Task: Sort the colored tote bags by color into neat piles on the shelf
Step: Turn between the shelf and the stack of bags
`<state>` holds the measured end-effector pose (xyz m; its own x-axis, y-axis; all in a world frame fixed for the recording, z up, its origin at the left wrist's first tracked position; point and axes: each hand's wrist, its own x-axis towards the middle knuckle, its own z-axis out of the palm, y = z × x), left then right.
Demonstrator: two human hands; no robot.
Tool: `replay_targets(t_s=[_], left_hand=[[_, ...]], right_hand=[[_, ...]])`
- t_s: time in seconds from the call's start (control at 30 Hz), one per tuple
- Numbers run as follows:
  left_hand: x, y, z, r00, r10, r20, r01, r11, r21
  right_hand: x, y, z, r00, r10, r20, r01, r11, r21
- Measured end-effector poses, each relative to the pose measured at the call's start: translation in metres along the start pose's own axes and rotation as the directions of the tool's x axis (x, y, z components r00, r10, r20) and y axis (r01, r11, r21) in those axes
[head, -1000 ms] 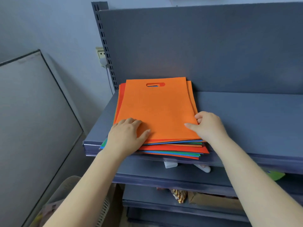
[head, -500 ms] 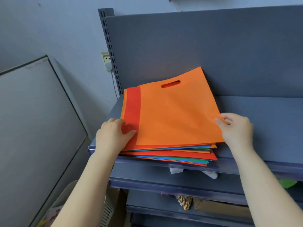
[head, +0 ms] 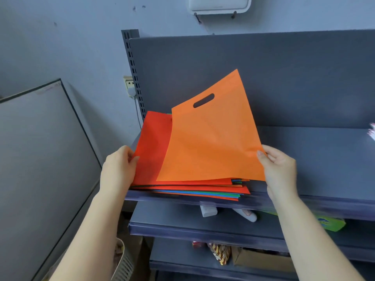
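Orange tote bag point(head: 211, 142) is lifted and tilted off the stack, its cut-out handle end raised toward the shelf's back panel point(head: 284, 78), its near edge low over the stack. Right hand point(head: 280, 169) pinches its near right corner, thumb on top, fingers curled underneath. Stack of mixed bags point(head: 194, 189) sits at the left front of the top shelf point(head: 324, 159), flush with the front edge; orange, blue and green edges show in the layers. Red tote bag point(head: 154, 147) is the top of that stack, partly covered by the orange one. Left hand point(head: 118, 169) grips the red bag's left edge, fingers curled round it. Right part of the shelf surface is bare dark grey. Lower shelves point(head: 203, 226) hold a white bottle point(head: 208, 211), a green item point(head: 330, 223) and a cardboard box point(head: 261, 258). Wall socket point(head: 129, 86) is left of the shelf upright.
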<state>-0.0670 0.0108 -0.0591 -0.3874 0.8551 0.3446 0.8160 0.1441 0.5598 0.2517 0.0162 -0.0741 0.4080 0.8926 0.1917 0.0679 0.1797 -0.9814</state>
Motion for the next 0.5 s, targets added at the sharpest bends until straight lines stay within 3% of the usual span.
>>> replay_targets(t_s=[0.13,0.3,0.5], left_hand=[[-0.020,0.006,-0.017,0.985,0.025,-0.170,-0.067,0.967,-0.245],[-0.058,0.011,-0.043,0.943,-0.103,-0.317,-0.050,0.898,-0.438],[-0.124,0.010,-0.078,0.867,-0.302,-0.396,-0.040,0.751,-0.659]], right_hand=[[-0.017,-0.011,-0.010,0.999,0.030,-0.013,-0.028,0.989,0.146],[-0.044,-0.024,-0.023,0.995,0.079,-0.053,-0.056,0.936,0.346],[-0.083,-0.041,-0.050,0.991,0.127,0.046,-0.134,0.865,0.483]])
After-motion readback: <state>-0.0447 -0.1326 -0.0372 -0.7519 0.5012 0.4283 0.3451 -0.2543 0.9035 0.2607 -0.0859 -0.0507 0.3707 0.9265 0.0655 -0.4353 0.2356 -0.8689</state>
